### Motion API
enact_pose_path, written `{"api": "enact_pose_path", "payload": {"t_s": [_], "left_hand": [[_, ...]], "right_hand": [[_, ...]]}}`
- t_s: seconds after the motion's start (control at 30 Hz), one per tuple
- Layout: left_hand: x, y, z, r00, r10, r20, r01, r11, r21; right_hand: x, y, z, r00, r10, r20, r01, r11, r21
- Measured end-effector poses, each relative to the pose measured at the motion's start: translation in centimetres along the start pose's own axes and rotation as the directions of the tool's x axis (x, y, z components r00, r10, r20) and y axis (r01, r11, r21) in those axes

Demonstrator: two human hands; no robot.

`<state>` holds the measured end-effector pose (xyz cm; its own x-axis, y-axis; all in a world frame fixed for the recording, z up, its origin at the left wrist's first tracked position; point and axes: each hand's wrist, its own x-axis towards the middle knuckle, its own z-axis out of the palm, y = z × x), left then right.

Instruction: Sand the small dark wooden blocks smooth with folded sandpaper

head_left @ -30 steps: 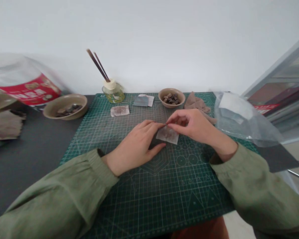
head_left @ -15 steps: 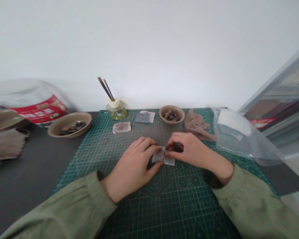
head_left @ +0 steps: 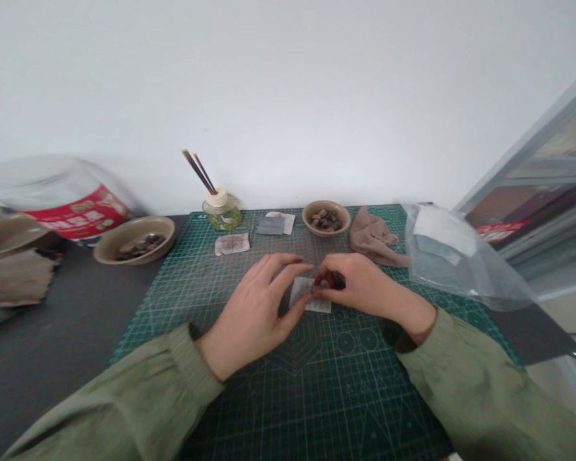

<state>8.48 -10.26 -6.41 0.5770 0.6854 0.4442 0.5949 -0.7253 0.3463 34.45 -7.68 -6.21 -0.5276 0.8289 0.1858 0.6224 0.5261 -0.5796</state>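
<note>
A small pale sheet point(head_left: 301, 291), like thin paper or cloth, lies on the green cutting mat point(head_left: 288, 390) between my hands. My left hand point(head_left: 259, 310) is open at its left side, fingers stretched over it and the thumb tip touching it close to my right fingertips. My right hand point(head_left: 358, 285) is closed in a pinch at the sheet's right part; whatever sits between thumb and fingers is too small to make out. Beyond my hands are a stained pale piece point(head_left: 232, 244), a grey piece point(head_left: 271, 225) overlapping a whitish one, and a bowl point(head_left: 326, 234) of small brown chunks.
A reed diffuser point(head_left: 221, 211) stands at the mat's back left. Crumpled brown cloth point(head_left: 372, 237) and a clear plastic bag point(head_left: 454, 256) lie to the right. On the left are a bowl with small dark pieces point(head_left: 135, 250) and a large red-labelled jar point(head_left: 77, 208).
My left index finger has lifted off the sheet and stretched out, while the thumb stays down. My right hand keeps its pinch. The whole view has shifted slightly.
</note>
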Motion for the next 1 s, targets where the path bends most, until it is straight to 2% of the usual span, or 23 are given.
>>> {"api": "enact_pose_path", "payload": {"t_s": [0.1,0.2,0.33,0.43,0.53,0.77,1.0], "left_hand": [[2.8,0.0,-1.5,0.998,0.055,-0.026,-0.053,0.994,0.093],[7.7,-1.6,-2.3,0.992,0.120,0.043,-0.127,0.964,0.234],[14.4,-4.7,-1.4,0.952,0.214,0.221,-0.260,0.943,0.208],[17.5,-6.3,-0.2,0.902,0.268,0.339,-0.335,0.929,0.155],[18.8,-6.9,0.6,0.873,0.295,0.389,-0.367,0.922,0.124],[19.8,-7.1,1.4,0.826,0.338,0.450,-0.421,0.902,0.094],[20.1,-7.1,1.8,0.820,0.337,0.463,-0.435,0.892,0.123]], "right_hand": [[0.0,0.1,0.1,1.000,-0.003,-0.005,0.003,1.000,0.014],[0.0,0.3,0.2,1.000,-0.017,-0.017,0.017,1.000,0.017],[0.2,0.7,0.5,0.999,-0.038,-0.026,0.039,0.999,0.017],[0.3,1.0,0.7,0.999,-0.049,-0.022,0.049,0.999,0.019],[0.4,1.1,0.8,0.999,-0.047,-0.027,0.048,0.999,0.019],[0.4,1.2,0.8,0.999,-0.041,-0.033,0.042,0.999,0.032],[0.4,1.3,0.8,0.999,-0.039,-0.030,0.040,0.998,0.041]]}}
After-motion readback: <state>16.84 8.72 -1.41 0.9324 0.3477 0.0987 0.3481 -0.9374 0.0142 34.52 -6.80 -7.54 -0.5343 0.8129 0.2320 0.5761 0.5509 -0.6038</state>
